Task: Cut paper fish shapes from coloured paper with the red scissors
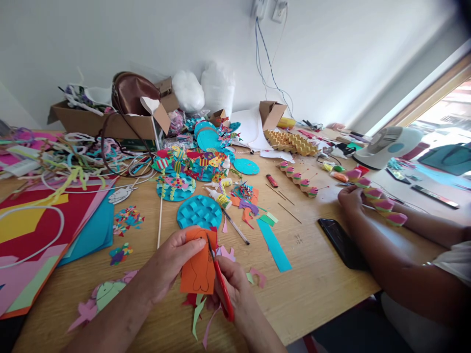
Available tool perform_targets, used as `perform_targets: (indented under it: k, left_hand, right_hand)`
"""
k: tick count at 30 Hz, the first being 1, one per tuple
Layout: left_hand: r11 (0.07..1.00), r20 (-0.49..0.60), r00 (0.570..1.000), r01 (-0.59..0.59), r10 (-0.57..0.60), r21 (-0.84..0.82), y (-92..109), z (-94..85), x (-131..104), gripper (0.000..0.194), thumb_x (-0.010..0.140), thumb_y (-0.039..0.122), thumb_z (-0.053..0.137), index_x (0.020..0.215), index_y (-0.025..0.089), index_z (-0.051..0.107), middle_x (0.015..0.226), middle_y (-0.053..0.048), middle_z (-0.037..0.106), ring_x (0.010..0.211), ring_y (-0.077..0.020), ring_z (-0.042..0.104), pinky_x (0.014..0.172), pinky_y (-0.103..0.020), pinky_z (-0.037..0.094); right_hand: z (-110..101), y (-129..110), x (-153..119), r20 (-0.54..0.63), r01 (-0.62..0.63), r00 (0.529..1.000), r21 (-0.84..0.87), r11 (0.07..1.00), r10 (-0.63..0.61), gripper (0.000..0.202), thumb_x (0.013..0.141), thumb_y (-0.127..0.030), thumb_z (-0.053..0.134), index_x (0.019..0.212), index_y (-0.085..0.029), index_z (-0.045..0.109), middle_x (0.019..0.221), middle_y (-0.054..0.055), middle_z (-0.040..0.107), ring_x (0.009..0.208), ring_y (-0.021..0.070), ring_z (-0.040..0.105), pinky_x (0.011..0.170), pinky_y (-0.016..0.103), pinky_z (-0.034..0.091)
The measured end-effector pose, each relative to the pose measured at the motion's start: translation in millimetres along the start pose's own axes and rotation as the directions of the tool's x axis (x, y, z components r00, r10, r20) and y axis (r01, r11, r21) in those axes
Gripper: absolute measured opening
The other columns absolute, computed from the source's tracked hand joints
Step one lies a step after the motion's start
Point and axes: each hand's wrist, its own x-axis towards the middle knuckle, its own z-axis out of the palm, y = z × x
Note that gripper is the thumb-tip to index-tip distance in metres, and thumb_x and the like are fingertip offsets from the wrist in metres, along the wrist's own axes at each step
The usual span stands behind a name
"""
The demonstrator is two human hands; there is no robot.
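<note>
My left hand [176, 252] pinches the upper left part of an orange paper [195, 272] that has a fish outline drawn on it. My right hand [235, 284] is closed round the handles of red scissors [225, 291], at the paper's right side. The scissor blades point up and lie over the paper's right part, near its upper edge. Green and pink paper scraps [197, 314] lie just below the paper. A round blue piece with woven strips [199, 212] is right behind my hands.
At the right, another person's hands [349, 198] hold a pink and yellow strip [384, 203], near a black phone [342, 242]. Coloured sheets [88, 230] lie at the left. Glue bottles [221, 198], a pen [236, 227] and a blue strip [274, 245] lie beyond my hands.
</note>
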Motion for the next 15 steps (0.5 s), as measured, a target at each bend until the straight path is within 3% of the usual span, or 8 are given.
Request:
perform_targets:
  k: [7, 15]
  left_hand:
    - [1.0, -0.001, 1.0, 0.017, -0.017, 0.007, -2.3, -3.9, 1.4, 0.027, 0.063, 0.04, 0.074, 0.072, 0.017, 0.063, 0.064, 0.001, 0.063, 0.058, -0.0135, 0.055, 0.055, -0.023, 0.045]
    - [0.997, -0.039, 0.997, -0.061, 0.063, 0.044, -10.2, -5.5, 4.6, 0.021, 0.072, 0.039, 0.069, 0.074, 0.019, 0.064, 0.06, 0.003, 0.059, 0.055, -0.013, 0.054, 0.053, -0.022, 0.043]
  right_hand:
    - [-0.3, 4.1, 0.5, 0.022, 0.011, 1.0, -0.02, 1.0, -0.011, 0.062, 0.07, -0.077, 0.05, 0.064, -0.015, 0.055, 0.044, -0.006, 0.041, 0.035, 0.005, 0.041, 0.035, 0.015, 0.037]
    - [-1.4, 5.3, 1.5, 0.016, -0.004, 1.0, -0.033, 0.999, 0.004, 0.058, 0.071, -0.075, 0.052, 0.069, -0.016, 0.053, 0.043, -0.008, 0.04, 0.033, 0.0055, 0.041, 0.034, 0.015, 0.034]
